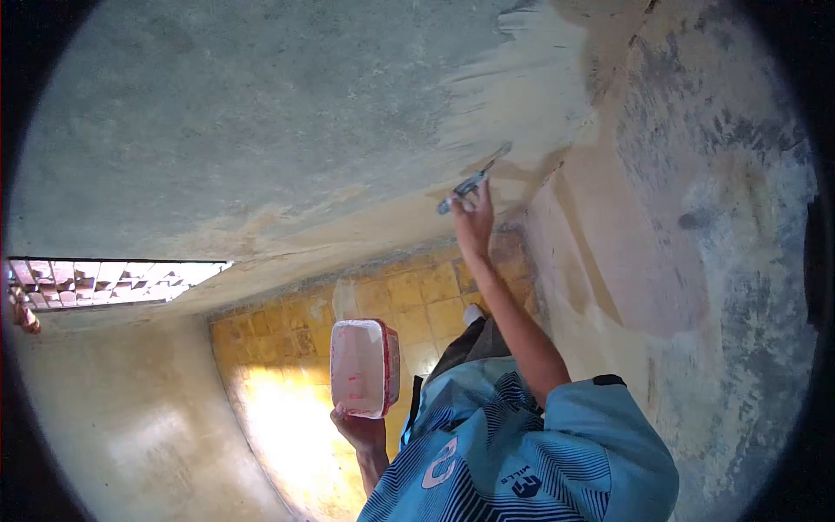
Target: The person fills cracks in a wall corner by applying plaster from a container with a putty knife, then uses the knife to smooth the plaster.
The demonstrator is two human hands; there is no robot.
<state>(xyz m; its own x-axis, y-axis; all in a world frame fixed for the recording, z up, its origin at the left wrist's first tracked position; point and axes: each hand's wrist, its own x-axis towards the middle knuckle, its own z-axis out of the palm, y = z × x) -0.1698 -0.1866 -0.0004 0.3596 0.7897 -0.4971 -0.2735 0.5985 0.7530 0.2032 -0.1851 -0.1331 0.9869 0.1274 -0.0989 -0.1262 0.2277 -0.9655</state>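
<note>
My right hand [474, 222] grips the handle of a putty knife [474, 183], its blade lying at the wall [348, 113] near the corner. Pale filler is spread over the wall around and above the blade, with ragged streaks running onto the grey surface. Lower down, my left hand [358, 428] holds a rectangular white tub [358, 365] with a red rim by its bottom end. The tub's mouth faces the camera, and pale residue with reddish marks coats its inside.
A patchy side wall [678, 261] meets the worked wall at the right. Yellow tiles cover the floor [417, 296], with bright light on part of it. At the left is a grated opening [113, 283]. One foot [472, 313] shows on the floor.
</note>
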